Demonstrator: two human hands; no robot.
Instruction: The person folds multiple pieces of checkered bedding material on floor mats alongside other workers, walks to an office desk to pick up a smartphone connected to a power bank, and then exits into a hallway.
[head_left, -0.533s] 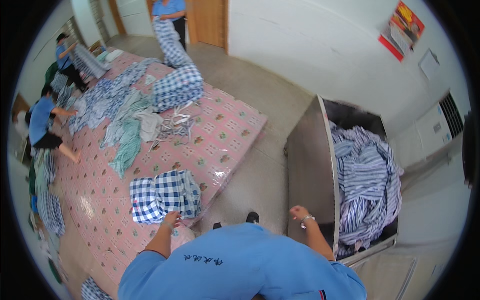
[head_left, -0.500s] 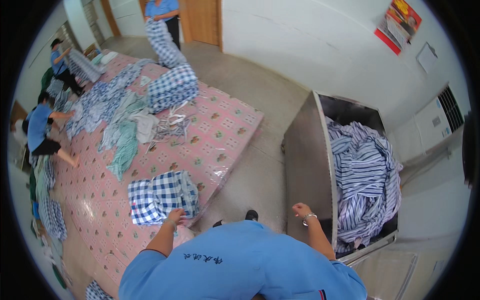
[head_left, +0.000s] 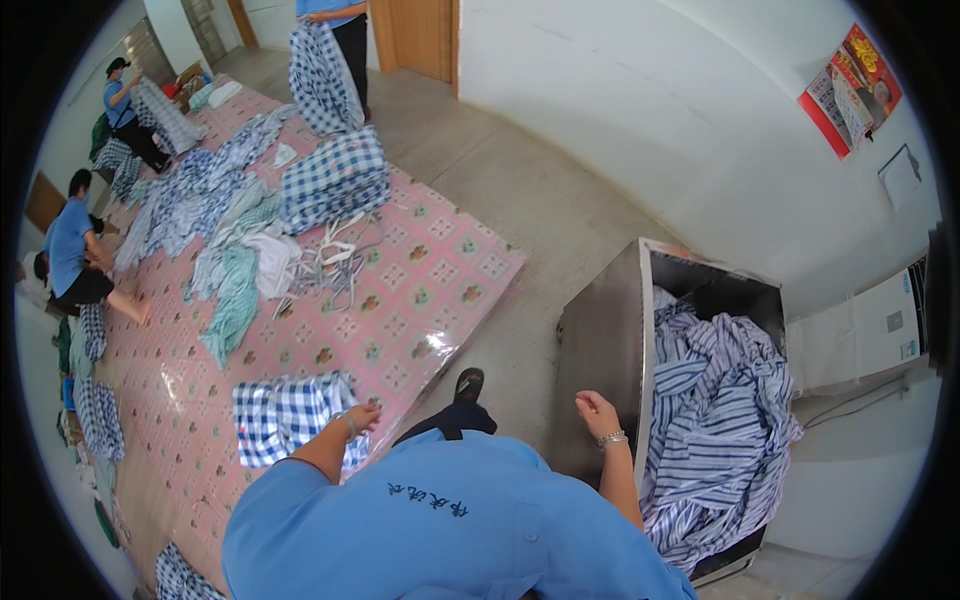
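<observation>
My left hand (head_left: 364, 416) hangs over the right edge of a folded stack of blue-and-white checked cloth (head_left: 290, 410) on the pink platform. Its fingers are loosely bent and apart, with nothing seen in them; whether it touches the stack I cannot tell. My right hand (head_left: 597, 413), a bracelet at its wrist, is in the air beside the near side of a metal bin (head_left: 600, 335). The hand is empty, fingers slightly bent and loosely open. Striped blue-and-white cloth (head_left: 725, 410) lies crumpled in the bin.
The low platform has a pink patterned plastic cover (head_left: 450, 270). Another checked stack (head_left: 335, 180), white straps (head_left: 335, 260) and loose green cloth (head_left: 235, 310) lie on it. One person (head_left: 335, 60) holds checked cloth at the far edge; two others work at the left. A white wall unit (head_left: 860, 340) is at right.
I have stepped forward, one shoe now showing farther out between platform and bin. The near stack and the bin sit lower in view. The far person's checked cloth now hangs clear of the far stack.
</observation>
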